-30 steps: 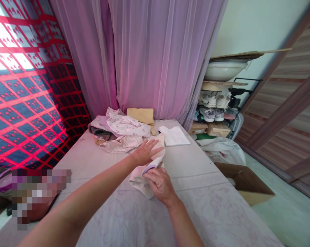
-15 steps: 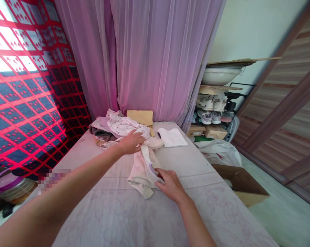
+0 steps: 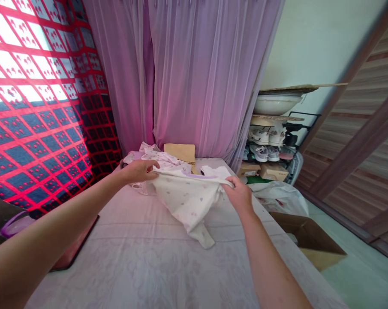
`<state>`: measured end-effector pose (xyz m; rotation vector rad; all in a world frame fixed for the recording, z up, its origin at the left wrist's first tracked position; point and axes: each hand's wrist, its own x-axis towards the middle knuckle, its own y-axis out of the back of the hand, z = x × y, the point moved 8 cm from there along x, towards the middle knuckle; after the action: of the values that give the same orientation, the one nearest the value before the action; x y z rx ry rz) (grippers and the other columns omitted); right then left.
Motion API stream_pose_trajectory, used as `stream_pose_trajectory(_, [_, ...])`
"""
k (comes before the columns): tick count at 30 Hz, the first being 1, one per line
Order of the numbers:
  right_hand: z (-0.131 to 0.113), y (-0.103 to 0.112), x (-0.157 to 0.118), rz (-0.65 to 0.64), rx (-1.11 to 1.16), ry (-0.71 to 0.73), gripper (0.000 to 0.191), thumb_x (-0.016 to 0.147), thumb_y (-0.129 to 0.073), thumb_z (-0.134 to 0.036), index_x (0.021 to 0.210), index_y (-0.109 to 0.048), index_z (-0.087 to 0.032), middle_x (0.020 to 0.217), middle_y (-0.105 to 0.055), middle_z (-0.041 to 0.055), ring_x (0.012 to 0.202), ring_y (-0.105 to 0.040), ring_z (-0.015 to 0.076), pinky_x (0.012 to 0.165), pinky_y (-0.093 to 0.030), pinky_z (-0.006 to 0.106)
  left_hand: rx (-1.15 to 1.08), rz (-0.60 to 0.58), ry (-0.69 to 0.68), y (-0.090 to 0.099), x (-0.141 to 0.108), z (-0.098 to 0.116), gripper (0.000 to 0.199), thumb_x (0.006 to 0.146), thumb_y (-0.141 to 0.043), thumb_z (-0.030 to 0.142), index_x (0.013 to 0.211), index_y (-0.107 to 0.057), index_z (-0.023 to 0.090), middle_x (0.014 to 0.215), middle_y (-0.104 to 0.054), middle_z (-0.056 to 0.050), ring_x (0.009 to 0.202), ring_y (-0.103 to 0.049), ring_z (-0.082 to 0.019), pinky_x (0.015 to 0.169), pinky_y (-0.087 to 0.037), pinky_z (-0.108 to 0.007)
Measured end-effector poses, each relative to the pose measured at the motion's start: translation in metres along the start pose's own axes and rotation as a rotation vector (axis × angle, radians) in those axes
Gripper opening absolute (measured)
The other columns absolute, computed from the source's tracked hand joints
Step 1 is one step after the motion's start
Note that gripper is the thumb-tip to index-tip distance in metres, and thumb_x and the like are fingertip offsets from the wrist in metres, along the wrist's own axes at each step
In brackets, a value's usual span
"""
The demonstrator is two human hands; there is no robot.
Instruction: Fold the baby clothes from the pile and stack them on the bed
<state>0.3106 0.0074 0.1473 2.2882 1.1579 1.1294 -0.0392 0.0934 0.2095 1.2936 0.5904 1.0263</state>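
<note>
A purple curtain (image 3: 197, 86) hangs at the far end of the bed (image 3: 132, 270), and a pale sheet with soft flower shapes covers the top. I see a person's two bare hands out over the middle of it, holding up a white piece of clothing (image 3: 184, 197) with tiny spots. The left hand (image 3: 144, 170) pinches one top corner between thumb and fingers, and the right hand (image 3: 239, 194) grips the other one. A purple edge runs along the top between them, and the rest hangs down in a point, with its low tip seeming to rest on the sheet. Behind it are a messy pile of clothes (image 3: 163, 159), a folded yellow cloth (image 3: 181, 152) and a white cloth (image 3: 215, 171). I think the left pinch could slip, because it has only a bit of the edge. The cloth could get creases, since its low part is bunched and crooked. It could also brush the pile, because that is so close, and pull some clothes along.
</note>
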Motion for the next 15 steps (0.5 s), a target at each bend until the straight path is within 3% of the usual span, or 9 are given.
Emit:
stream_pose_trajectory(4, [-0.033, 0.024, 0.033, -0.033, -0.076, 0.05, 0.023, 0.067, -0.06, -0.046, 0.073, -0.066, -0.024, 0.063, -0.062, -0.0002, 0.063, -0.053, 0.0184, 0.059, -0.035, 0.027, -0.357, -0.095, 0.074, 0.003, -0.012, -0.012, 0.032, 0.067, -0.063, 0.053, 0.07, -0.063, 0.021, 0.059, -0.057, 0.004, 0.061, -0.056, -0.014, 0.056, -0.039, -0.022])
stream_pose_trajectory(9, [-0.054, 0.029, 0.046, -0.213, 0.055, 0.139, 0.033, 0.064, -0.064, -0.053, 0.069, -0.063, -0.021, 0.06, -0.057, -0.0025, 0.058, -0.048, 0.0141, 0.054, -0.034, 0.024, -0.914, -0.05, 0.155, 0.013, -0.025, -0.023, 0.039, 0.069, -0.064, 0.058, 0.08, -0.06, 0.021, 0.066, -0.062, 0.001, 0.058, -0.058, -0.014, 0.054, -0.047, -0.026])
stream_pose_trajectory(15, [-0.057, 0.017, 0.033, -0.562, 0.192, 0.139, 0.04, 0.061, -0.067, -0.056, 0.068, -0.06, -0.018, 0.056, -0.05, -0.0046, 0.053, -0.042, 0.0103, 0.049, -0.031, 0.022, -0.893, 0.102, 0.222, 0.016, -0.022, -0.051, 0.044, 0.065, -0.067, 0.057, 0.088, -0.065, 0.02, 0.068, -0.061, 0.002, 0.059, -0.056, -0.014, 0.054, -0.046, -0.024])
